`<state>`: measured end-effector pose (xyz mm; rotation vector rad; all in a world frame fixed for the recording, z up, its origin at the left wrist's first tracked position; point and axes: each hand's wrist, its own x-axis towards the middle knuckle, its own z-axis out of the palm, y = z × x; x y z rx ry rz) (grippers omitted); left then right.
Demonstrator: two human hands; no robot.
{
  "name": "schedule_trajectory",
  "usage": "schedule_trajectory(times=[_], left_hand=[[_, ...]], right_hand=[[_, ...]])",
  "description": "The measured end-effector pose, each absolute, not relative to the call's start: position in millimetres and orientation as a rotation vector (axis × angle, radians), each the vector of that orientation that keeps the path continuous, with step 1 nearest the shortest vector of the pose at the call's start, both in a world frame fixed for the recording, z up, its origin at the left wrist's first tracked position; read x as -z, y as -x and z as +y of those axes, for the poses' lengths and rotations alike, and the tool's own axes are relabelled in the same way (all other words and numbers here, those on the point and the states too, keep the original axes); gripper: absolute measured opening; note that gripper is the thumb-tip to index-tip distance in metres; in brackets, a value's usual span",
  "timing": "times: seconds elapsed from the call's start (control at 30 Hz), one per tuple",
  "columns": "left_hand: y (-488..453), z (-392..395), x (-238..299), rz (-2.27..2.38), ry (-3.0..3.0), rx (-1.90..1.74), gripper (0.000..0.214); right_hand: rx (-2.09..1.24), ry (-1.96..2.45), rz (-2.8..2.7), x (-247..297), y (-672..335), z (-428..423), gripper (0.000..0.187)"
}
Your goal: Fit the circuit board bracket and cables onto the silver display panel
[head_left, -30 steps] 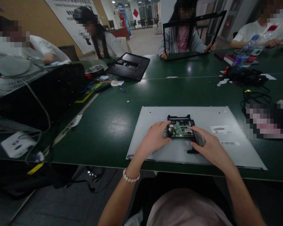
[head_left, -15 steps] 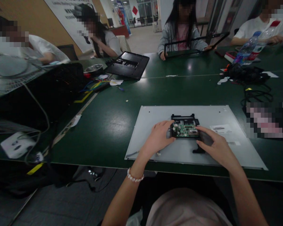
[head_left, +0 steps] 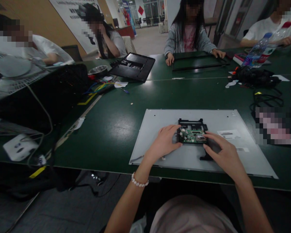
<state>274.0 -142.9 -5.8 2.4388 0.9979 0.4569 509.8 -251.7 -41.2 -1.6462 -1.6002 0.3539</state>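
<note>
Circuit board (head_left: 192, 135), green and crowded with small parts, sits in a black bracket (head_left: 190, 121) between the person's 2 hands, over the middle of a pale panel (head_left: 232, 122). Whether the bracket rests on that panel or is raised slightly above it, I cannot tell. The step in hand appears to be handling the board and bracket together by their sides. The next move seems to call for an even grip from both sides, with the fingers kept to the edges and off the exposed parts.

The left hand (head_left: 163, 142) is half open: its fingers reach the upper left edge and its thumb lies near the lower left corner, with the bracket's side between them. The right hand (head_left: 225, 150) curves in from the other side, index finger and thumb slightly parted and set against the right edge. Both seem to hold the bracket lightly; how hard they press is not clear.

Right of the bracket, 2 white labels (head_left: 229, 134) show on the panel, which lies flat at the near edge of a green table (head_left: 111, 106). Across the table, a co-worker's 2 hands rest on a thin black frame (head_left: 197, 68).
</note>
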Motion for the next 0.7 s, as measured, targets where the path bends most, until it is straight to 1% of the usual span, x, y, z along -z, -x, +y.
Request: schedule_trajectory(times=[0.23,0.33,0.4,0.5,0.53,0.6,0.7], left_hand=[[-262.4,-149.6,-5.1,1.023,-2.428,-0.409,0.063],[-239.0,-147.9,-17.1,1.029,-2.442,-0.372,0.068],[-212.4,-139.1,-26.4,1.123,-2.467,-0.347,0.063],[-156.0,-111.5,-37.4,1.424,-2.463,-0.334,0.046],[-133.8,-99.3,-39.8,1.574,-2.436,-0.328,0.043],[-86.9,-73.7,-43.0,1.893,-2.343,-0.308,0.045],[-19.4,-41.6,-47.0,2.245,-2.169,-0.241,0.047]], right_hand=[[-0.314,1.651,-1.631,41.8,-502.3,-253.0,0.03],[-0.29,1.662,-1.633,40.7,-493.6,-255.3,0.029],[-0.29,1.672,-1.625,39.6,-487.4,-257.3,0.03],[-0.298,1.675,-1.62,37.2,-479.7,-260.2,0.031],[-0.299,1.672,-1.621,36.4,-477.8,-261.1,0.031],[-0.296,1.667,-1.624,35.1,-475.2,-262.8,0.031],[-0.299,1.675,-1.625,34.6,-473.5,-264.6,0.032]])
